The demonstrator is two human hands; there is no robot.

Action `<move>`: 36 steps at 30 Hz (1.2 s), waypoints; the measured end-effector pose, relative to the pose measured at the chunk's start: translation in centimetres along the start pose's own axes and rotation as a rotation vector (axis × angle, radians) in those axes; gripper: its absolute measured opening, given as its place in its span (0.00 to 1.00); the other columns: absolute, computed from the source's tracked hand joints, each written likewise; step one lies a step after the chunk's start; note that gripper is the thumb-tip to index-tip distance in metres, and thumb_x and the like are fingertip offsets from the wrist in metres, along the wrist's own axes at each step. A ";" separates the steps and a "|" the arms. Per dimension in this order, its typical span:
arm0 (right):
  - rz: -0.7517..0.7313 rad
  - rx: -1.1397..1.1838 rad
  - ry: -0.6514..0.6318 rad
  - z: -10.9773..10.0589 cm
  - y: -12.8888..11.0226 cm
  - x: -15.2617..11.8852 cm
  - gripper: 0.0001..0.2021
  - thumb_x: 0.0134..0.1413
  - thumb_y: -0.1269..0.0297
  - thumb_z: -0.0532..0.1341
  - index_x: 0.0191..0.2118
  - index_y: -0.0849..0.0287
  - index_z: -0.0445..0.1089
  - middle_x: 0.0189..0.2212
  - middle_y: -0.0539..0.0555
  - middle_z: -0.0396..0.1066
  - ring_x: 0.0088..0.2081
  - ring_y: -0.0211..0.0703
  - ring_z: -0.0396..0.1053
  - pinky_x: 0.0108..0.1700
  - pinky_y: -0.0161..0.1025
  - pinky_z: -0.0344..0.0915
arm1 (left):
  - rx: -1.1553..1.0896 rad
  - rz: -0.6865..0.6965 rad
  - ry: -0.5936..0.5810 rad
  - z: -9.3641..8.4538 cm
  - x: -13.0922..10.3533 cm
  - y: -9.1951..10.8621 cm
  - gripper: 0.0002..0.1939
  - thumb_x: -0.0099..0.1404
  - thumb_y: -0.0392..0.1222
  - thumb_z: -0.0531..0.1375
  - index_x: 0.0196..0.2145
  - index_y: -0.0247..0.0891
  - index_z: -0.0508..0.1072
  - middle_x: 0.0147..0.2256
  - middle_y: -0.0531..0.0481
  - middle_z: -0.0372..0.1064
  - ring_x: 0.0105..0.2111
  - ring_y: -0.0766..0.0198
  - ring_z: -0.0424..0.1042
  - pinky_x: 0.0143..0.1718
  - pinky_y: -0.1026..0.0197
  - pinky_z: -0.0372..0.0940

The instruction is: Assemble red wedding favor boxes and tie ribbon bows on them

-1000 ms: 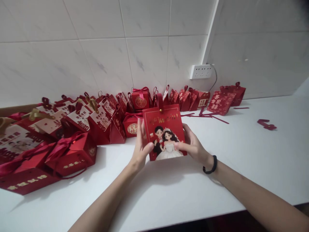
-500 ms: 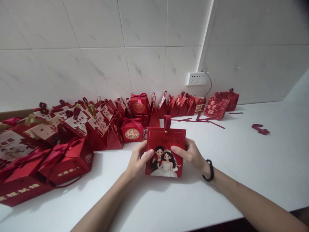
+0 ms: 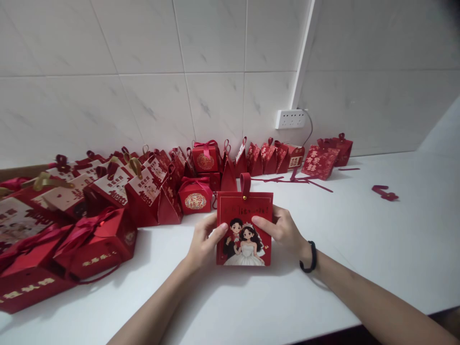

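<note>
A red box [image 3: 244,239] with a cartoon couple in wedding clothes on its front is held upright at the centre. On top it has a dark red strap loop with a small gold stud. My left hand [image 3: 206,237] grips its left side, the thumb on the front. On the right side my right hand [image 3: 282,227] holds it the same way, thumb near the bride's head. The other fingers of both hands are partly hidden behind the box. A black band circles my right wrist.
Many red gift boxes [image 3: 104,239] crowd the left of the white table [image 3: 359,258] and line the wall. Dark red straps [image 3: 384,193] lie at the right and behind the held box. A white power strip [image 3: 290,119] is on the wall.
The view has shifted slightly. Both hands keep their hold on the box, which looks nearly unmoved, with its front facing the camera a little more squarely.
</note>
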State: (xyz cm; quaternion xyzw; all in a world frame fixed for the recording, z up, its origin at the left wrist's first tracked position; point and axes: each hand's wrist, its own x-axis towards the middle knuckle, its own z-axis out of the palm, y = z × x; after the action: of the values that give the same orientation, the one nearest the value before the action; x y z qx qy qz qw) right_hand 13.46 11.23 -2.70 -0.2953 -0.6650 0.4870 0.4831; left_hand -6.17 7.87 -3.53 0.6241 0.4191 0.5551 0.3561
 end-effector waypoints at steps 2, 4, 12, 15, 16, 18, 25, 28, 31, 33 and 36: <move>-0.014 -0.003 -0.004 0.0 0.0 0.0 0.14 0.51 0.56 0.63 0.42 0.56 0.70 0.39 0.54 0.75 0.39 0.46 0.73 0.41 0.44 0.71 | -0.003 0.001 -0.003 0.0 0.0 0.0 0.13 0.59 0.49 0.59 0.28 0.36 0.75 0.27 0.50 0.71 0.28 0.61 0.68 0.31 0.64 0.62; -0.028 -0.005 -0.002 0.1 0.0 0.0 0.14 0.51 0.55 0.63 0.41 0.57 0.70 0.39 0.54 0.75 0.39 0.45 0.73 0.40 0.41 0.71 | -0.008 0.004 -0.006 0.1 0.0 0.1 0.13 0.59 0.49 0.59 0.27 0.35 0.74 0.27 0.50 0.71 0.27 0.63 0.66 0.30 0.64 0.62; -0.002 -0.057 0.070 0.0 0.0 0.0 0.22 0.51 0.45 0.58 0.21 0.61 0.65 0.19 0.52 0.69 0.20 0.36 0.64 0.20 0.32 0.59 | -0.095 -0.016 -0.090 0.3 0.0 0.3 0.18 0.55 0.51 0.60 0.19 0.33 0.67 0.18 0.52 0.63 0.19 0.69 0.57 0.21 0.67 0.54; -0.024 -0.077 0.077 0.0 0.0 -0.1 0.23 0.52 0.47 0.57 0.18 0.61 0.62 0.17 0.51 0.66 0.19 0.34 0.61 0.19 0.31 0.55 | -0.120 -0.037 -0.105 0.3 0.1 0.2 0.17 0.55 0.51 0.60 0.20 0.32 0.68 0.18 0.53 0.61 0.19 0.70 0.55 0.20 0.67 0.52; -0.035 -0.086 0.082 0.0 0.0 -0.1 0.23 0.52 0.47 0.57 0.17 0.61 0.61 0.16 0.51 0.65 0.18 0.34 0.60 0.18 0.31 0.54 | -0.127 -0.045 -0.109 0.3 0.0 0.2 0.17 0.55 0.51 0.60 0.20 0.32 0.69 0.18 0.52 0.61 0.19 0.70 0.56 0.19 0.68 0.51; -0.052 -0.107 0.093 0.0 0.1 -0.1 0.23 0.53 0.48 0.57 0.16 0.60 0.59 0.14 0.50 0.63 0.17 0.33 0.58 0.18 0.31 0.53 | -0.137 -0.057 -0.111 0.3 0.0 0.1 0.17 0.54 0.51 0.60 0.20 0.32 0.69 0.17 0.52 0.60 0.19 0.70 0.55 0.19 0.68 0.50; -0.059 -0.131 0.088 -0.1 0.3 -0.1 0.24 0.54 0.49 0.56 0.15 0.60 0.57 0.13 0.49 0.59 0.16 0.33 0.56 0.18 0.32 0.52 | -0.149 -0.073 -0.101 0.4 0.0 -0.1 0.18 0.54 0.50 0.60 0.17 0.33 0.65 0.16 0.54 0.57 0.18 0.71 0.53 0.18 0.68 0.48; -0.058 -0.133 0.086 -0.1 0.4 -0.1 0.23 0.54 0.50 0.56 0.15 0.60 0.57 0.13 0.49 0.60 0.17 0.33 0.57 0.18 0.31 0.51 | -0.153 -0.076 -0.104 0.4 0.0 -0.1 0.18 0.54 0.49 0.60 0.17 0.33 0.64 0.16 0.54 0.56 0.17 0.71 0.52 0.18 0.67 0.47; -0.051 -0.137 0.087 -0.1 0.3 -0.1 0.24 0.54 0.50 0.56 0.15 0.60 0.57 0.13 0.50 0.60 0.17 0.33 0.57 0.18 0.31 0.51 | -0.147 -0.082 -0.098 0.3 0.0 -0.2 0.18 0.54 0.49 0.59 0.16 0.34 0.64 0.15 0.55 0.55 0.17 0.72 0.51 0.18 0.67 0.46; -0.048 -0.140 0.090 0.0 0.2 -0.1 0.24 0.54 0.50 0.56 0.15 0.60 0.57 0.13 0.49 0.60 0.17 0.32 0.56 0.18 0.31 0.51 | -0.145 -0.083 -0.095 0.3 0.0 -0.2 0.18 0.54 0.49 0.59 0.16 0.34 0.63 0.15 0.55 0.55 0.17 0.71 0.51 0.18 0.67 0.46; -0.039 -0.123 0.085 0.0 0.1 -0.1 0.24 0.53 0.49 0.57 0.15 0.60 0.58 0.14 0.50 0.61 0.17 0.33 0.57 0.18 0.31 0.51 | -0.140 -0.087 -0.094 0.3 -0.1 -0.2 0.18 0.53 0.49 0.59 0.15 0.34 0.62 0.15 0.55 0.55 0.17 0.71 0.51 0.18 0.67 0.46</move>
State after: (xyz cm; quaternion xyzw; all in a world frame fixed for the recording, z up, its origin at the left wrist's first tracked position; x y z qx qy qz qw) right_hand 13.49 11.14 -2.81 -0.3320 -0.6782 0.4226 0.5013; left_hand -5.87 7.90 -3.77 0.6043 0.3889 0.5369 0.4420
